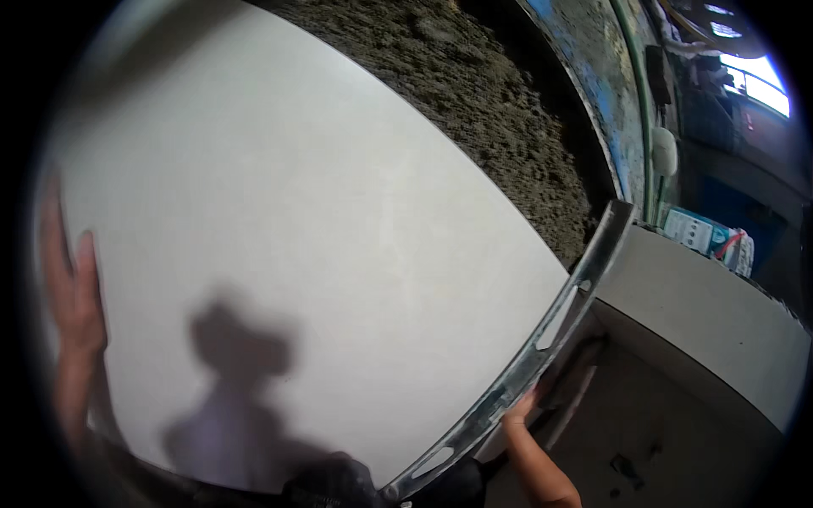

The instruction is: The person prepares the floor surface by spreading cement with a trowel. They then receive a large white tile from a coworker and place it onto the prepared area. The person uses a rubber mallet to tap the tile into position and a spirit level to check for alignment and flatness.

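Observation:
A large white tile (356, 195) fills most of the view, my shadow falling across its lower part. At the far left my left hand (76, 296) lies along the tile with its fingers stretched out. A long grey spirit level (506, 387) with cut-out slots runs along the tile's right edge, slanting from the bottom middle up to the right. Low on that level, my right hand (520, 410) grips it from its outer side; most of its fingers are hidden behind the level.
Rough grey-brown mortar (483, 110) extends beyond the tile's far edge, beside a wall with peeling blue paint (605, 93). A pale panel (703, 309) stands at the right, with a teal-and-white package (699, 230) behind it. Small debris (627, 466) lies on the dark floor.

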A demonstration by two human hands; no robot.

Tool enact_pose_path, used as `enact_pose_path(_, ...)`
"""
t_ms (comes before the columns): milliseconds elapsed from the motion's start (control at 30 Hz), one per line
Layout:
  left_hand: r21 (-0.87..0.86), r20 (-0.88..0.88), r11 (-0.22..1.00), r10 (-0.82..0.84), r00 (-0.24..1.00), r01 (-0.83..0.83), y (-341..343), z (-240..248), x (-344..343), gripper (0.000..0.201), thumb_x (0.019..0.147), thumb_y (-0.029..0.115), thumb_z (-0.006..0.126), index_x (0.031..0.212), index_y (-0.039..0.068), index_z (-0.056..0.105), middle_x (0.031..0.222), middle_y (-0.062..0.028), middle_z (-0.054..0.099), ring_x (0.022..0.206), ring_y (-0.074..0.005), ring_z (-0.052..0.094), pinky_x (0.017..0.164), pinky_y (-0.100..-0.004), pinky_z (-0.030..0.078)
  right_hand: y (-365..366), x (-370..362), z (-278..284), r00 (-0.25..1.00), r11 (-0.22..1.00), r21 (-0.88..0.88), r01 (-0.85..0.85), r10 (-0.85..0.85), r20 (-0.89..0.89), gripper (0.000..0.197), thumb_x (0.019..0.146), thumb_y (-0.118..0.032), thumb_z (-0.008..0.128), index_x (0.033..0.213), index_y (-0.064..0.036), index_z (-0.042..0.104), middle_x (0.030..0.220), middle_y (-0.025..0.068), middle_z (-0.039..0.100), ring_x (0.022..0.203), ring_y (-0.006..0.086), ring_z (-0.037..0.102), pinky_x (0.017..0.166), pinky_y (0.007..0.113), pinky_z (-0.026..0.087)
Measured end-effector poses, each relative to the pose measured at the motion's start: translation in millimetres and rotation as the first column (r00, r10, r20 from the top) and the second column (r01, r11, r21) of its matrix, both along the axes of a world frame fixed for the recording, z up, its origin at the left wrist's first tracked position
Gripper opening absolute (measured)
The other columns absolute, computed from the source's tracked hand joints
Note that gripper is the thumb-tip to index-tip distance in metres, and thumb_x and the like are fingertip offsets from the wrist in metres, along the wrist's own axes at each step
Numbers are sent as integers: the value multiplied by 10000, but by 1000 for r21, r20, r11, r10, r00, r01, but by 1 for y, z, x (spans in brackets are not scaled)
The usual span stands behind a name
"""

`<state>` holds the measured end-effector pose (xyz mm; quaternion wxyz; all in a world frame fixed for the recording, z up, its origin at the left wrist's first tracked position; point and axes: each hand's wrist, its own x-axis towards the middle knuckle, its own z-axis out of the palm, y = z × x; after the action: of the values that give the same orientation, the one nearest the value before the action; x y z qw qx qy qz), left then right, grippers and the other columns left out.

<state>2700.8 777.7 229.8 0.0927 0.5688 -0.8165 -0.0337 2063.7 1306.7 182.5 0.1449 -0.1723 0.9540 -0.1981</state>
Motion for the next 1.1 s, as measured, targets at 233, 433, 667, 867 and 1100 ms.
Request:
enact_pose_path(233, 76, -96, 991, 118, 988, -111, 12, -9, -35, 811, 904, 328, 622, 1554, 30, 240, 1612, -176, 246, 1506, -343, 185, 1215, -486, 144, -104, 58, 78, 992, 902, 431, -29, -28, 126, 702, 1048, -532, 352, 1204, 122, 553, 1116, 270, 643, 1054, 366, 607, 953, 422, 444)
enact_pose_path(433, 17, 10, 923, 385, 923, -385, 29, 30, -37, 690, 949, 349, 524, 1509, -2, 327, 1586, -180, 304, 1490, -331, 232, 1205, -489, 167, -80, 117, 84, 970, 993, 88, -79, 56, 236, 449, 1028, -387, 470, 1223, 15, 520, 1224, 232, 481, 1132, 370, 486, 971, 442, 397)
enact_pose_path(667, 105, 83, 667, 733, 675, -737, 158, 29, -30, 743, 953, 336, 478, 1527, -55, 214, 1613, -242, 187, 1507, -377, 144, 1212, -504, 109, -120, 191, 98, 967, 967, 39, -252, 249, 60, 402, 955, -307, 644, 1062, 67, 542, 912, 187, 638, 841, 315, 617, 802, 411, 494)
enact_pose_path(867, 130, 68, 630, 764, 641, -765, 180, 32, -21, 777, 943, 360, 477, 1521, -76, 197, 1609, -262, 168, 1508, -395, 120, 1211, -515, 96, -123, 191, 100, 962, 972, -11, -234, 233, 142, 340, 943, -246, 645, 1079, 54, 556, 900, 176, 631, 835, 314, 612, 785, 410, 489)
enact_pose_path(1100, 119, 84, 636, 759, 646, -763, 183, 34, -27, 797, 959, 396, 471, 1520, -92, 186, 1607, -267, 169, 1505, -397, 125, 1213, -510, 87, -148, 218, 172, 909, 885, -279, -371, 407, 83, 282, 927, -192, 665, 1048, 44, 570, 1012, 161, 635, 851, 268, 628, 788, 381, 502)
